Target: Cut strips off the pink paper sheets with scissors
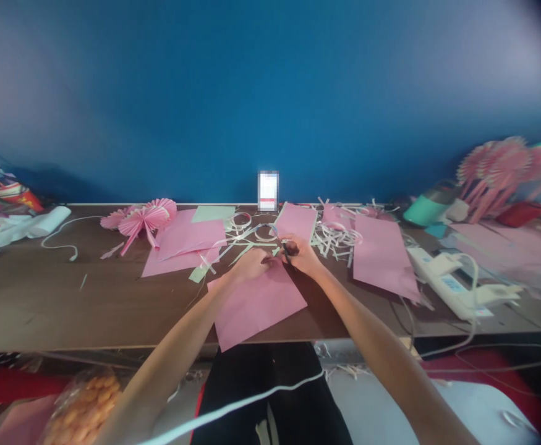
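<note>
A pink sheet of paper (258, 303) lies at an angle in front of me, one corner hanging past the table's near edge. My left hand (253, 264) is closed at the sheet's far edge, its fingers curled and partly hidden. Just to the right, my right hand (302, 256) grips a slim dark tool (286, 251) that resembles scissors, though it is too blurred to be sure. The two hands are close together at the far end of the sheet. Pale narrow paper strips (240, 248) lie scattered just beyond them.
Pink sheets (384, 253) and a heap of white strips (337, 238) lie to the right, near a white power strip (446, 281) with cables. Folded pink paper fans (144, 221) lie left. A lit phone (268, 190) stands against the blue wall (270, 93).
</note>
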The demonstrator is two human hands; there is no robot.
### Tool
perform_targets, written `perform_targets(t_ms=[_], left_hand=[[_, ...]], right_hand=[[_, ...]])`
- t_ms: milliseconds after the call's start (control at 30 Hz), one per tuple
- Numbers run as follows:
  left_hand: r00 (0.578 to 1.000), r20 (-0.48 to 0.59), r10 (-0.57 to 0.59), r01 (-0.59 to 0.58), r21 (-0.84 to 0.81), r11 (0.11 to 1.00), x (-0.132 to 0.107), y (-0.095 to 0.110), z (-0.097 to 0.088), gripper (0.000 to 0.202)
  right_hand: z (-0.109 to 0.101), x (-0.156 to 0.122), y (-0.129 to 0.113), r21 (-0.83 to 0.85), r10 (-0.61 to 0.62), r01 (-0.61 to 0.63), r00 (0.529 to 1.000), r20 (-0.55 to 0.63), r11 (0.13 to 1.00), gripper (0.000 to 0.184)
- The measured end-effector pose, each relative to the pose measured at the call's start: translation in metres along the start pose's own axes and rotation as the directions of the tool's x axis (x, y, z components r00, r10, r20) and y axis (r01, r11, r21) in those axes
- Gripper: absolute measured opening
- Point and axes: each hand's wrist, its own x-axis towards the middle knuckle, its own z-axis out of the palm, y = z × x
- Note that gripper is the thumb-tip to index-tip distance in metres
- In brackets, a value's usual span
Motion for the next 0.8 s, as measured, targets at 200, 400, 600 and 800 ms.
perform_targets(t_ms=[200, 400, 600, 800], left_hand=[[1.000, 0.023, -0.002, 0.002, 0.010, 1.000, -0.002, -0.001, -0.002, 0.029], [0.999, 0.009, -0.038, 0.038, 0.034, 0.999, -0.001, 0.001, -0.002, 0.030], [0.998, -0.038, -0.051, 0.049, -0.050, 0.998, -0.001, 0.003, -0.001, 0.037], [0.999, -0.010, -0.045, 0.042, -0.200, 0.979, -0.002, 0.006, -0.005, 0.034]], right_hand=[[-0.009, 0.001, -0.008, 0.028, 0.047, -0.042, 0.985, -0.164, 0.999, 0.043], [-0.009, 0.004, 0.002, -0.099, -0.026, 0.008, 0.983, -0.180, 0.995, 0.040], [-0.007, 0.004, 0.008, -0.088, -0.031, 0.032, 0.999, 0.017, 0.996, 0.048], [-0.004, 0.001, 0.004, -0.051, 0.033, -0.028, 0.993, 0.117, 0.998, 0.044]])
